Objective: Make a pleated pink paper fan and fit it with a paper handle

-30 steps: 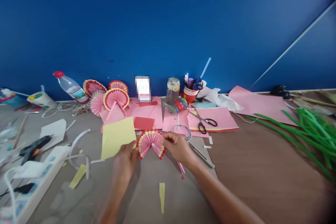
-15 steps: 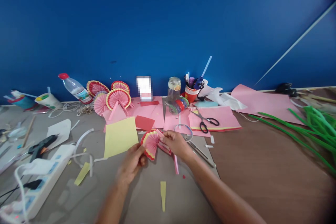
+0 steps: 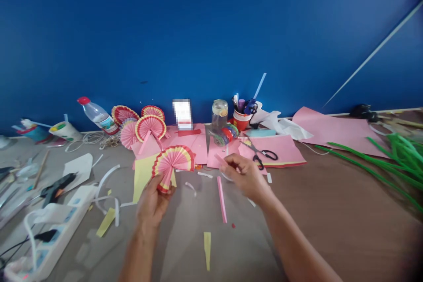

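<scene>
A pleated paper fan (image 3: 175,158), pink with a yellow and red border, is pinched near its lower folds in my left hand (image 3: 154,205). It is spread wide and overlaps a yellow paper sheet (image 3: 141,178). My right hand (image 3: 243,175) is closed on a short pink paper strip (image 3: 219,159), held above the table apart from the fan. Below it lies another, longer pink strip (image 3: 222,200). Behind the left hand stand several finished-looking round paper fans (image 3: 150,128) with similar borders. Black-handled scissors (image 3: 259,154) rest on pink paper right of my right hand.
A white power strip (image 3: 62,224) and a glue gun (image 3: 57,187) lie at left. Along the blue wall stand a plastic bottle (image 3: 97,115), a glass jar (image 3: 220,114) and a red cup (image 3: 242,120) of tools. Green stems (image 3: 403,158) lie at right.
My right hand has come off the fan and moved right with the short strip. My left hand has shifted left with the fan, which now shows more widely spread.
</scene>
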Demonstrator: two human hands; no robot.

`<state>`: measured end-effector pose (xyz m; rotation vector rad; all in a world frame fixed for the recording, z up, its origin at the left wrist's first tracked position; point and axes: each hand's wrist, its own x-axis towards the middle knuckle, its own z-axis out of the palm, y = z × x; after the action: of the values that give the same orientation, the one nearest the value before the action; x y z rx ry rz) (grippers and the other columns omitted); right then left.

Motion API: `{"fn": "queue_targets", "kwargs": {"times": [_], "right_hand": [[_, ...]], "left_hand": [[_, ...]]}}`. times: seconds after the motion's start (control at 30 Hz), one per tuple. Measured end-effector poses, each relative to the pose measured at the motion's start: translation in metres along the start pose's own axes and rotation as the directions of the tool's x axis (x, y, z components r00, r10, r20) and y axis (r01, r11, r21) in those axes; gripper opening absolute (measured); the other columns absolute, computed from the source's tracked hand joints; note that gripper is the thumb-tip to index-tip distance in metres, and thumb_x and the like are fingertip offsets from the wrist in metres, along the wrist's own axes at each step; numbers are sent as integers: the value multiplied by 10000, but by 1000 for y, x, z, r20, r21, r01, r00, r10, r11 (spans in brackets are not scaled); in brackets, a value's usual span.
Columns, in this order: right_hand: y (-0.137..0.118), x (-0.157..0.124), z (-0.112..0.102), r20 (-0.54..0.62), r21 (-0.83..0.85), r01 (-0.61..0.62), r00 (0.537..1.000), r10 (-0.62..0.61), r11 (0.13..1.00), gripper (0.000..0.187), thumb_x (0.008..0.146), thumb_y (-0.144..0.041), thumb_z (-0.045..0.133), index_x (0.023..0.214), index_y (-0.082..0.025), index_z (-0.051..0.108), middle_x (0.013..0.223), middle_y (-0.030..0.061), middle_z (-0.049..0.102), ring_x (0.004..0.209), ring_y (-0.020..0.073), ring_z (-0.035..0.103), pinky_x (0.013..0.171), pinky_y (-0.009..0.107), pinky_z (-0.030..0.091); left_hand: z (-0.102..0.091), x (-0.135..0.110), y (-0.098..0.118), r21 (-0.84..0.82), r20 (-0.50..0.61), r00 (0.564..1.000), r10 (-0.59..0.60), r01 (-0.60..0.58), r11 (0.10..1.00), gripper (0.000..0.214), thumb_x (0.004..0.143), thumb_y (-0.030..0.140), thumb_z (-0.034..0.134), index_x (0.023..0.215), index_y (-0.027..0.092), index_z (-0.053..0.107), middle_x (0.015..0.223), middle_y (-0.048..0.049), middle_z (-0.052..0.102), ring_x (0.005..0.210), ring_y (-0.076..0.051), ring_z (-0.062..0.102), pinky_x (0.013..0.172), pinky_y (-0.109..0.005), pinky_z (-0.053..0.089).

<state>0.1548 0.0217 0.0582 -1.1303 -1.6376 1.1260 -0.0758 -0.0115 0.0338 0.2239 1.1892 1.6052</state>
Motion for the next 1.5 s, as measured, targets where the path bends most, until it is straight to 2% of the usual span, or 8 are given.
{"fn": "queue_targets", "kwargs": {"times": [0.17, 0.27, 0.37, 0.57, 0.87, 1.03, 1.3, 1.5], "right_hand": [[-2, -15, 51, 26, -284, 137, 990, -135, 949, 121, 829, -197, 511, 859, -195, 628, 649, -8, 623, 578, 114, 526, 539, 210, 319], [2, -16, 67, -41, -454, 175, 976, -216, 874, 143, 816, -170, 525, 915, -198, 623, 676, 8, 654, 628, 142, 570, 583, 230, 319], [5, -12, 68, -89, -538, 183, 958, -272, 823, 146, 835, -161, 501, 933, -194, 605, 718, 20, 672, 670, 153, 593, 631, 246, 321], [0, -11, 71, 0, -601, 227, 959, -284, 767, 107, 865, -194, 472, 821, -185, 569, 674, 23, 660, 644, 158, 595, 627, 269, 292], [-5, -9, 75, -10, -594, 190, 970, -244, 782, 120, 866, -187, 463, 893, -192, 580, 715, 23, 685, 656, 159, 607, 655, 272, 296], [-6, -9, 76, -6, -603, 217, 961, -276, 768, 115, 847, -162, 454, 818, -188, 563, 634, 4, 654, 589, 151, 583, 630, 284, 270], [-14, -10, 73, 111, -618, 346, 927, -357, 706, 78, 818, -144, 461, 786, -173, 526, 663, 21, 636, 631, 154, 558, 671, 299, 255], [-25, -7, 59, 239, -556, 415, 910, -340, 720, 62, 785, -164, 495, 831, -171, 536, 736, 33, 654, 713, 168, 575, 707, 309, 256]], "left_hand": [[18, -6, -15, -158, 56, 998, -41, 50, 986, 134, 626, 80, 667, 657, 144, 553, 529, 49, 563, 430, -65, 491, 395, -186, 430], [23, -12, -22, -147, 49, 998, -45, 51, 988, 103, 646, 89, 662, 671, 135, 574, 560, 32, 597, 462, -75, 529, 435, -200, 472], [26, -18, -25, -135, 21, 1000, -2, 4, 991, 94, 653, 113, 675, 698, 137, 596, 579, 34, 616, 478, -80, 550, 462, -210, 498], [31, -25, -27, -161, -1, 999, 34, -34, 986, 100, 637, 131, 688, 714, 149, 626, 614, 35, 646, 524, -84, 581, 488, -190, 509], [38, -34, -28, -106, -44, 986, 161, -165, 981, 149, 600, 152, 734, 736, 152, 674, 702, 10, 697, 605, -106, 629, 571, -209, 538], [41, -39, -29, -53, 22, 977, 210, -209, 977, 197, 631, 198, 740, 822, 178, 695, 779, -11, 715, 721, -131, 659, 661, -216, 545], [45, -41, -30, -8, 19, 974, 225, -225, 974, 174, 606, 213, 754, 758, 184, 676, 712, 28, 691, 653, -99, 637, 626, -180, 514], [44, -44, -30, -5, 15, 973, 229, -229, 973, 131, 612, 207, 741, 703, 169, 654, 672, 31, 665, 632, -92, 625, 590, -168, 500]]}}
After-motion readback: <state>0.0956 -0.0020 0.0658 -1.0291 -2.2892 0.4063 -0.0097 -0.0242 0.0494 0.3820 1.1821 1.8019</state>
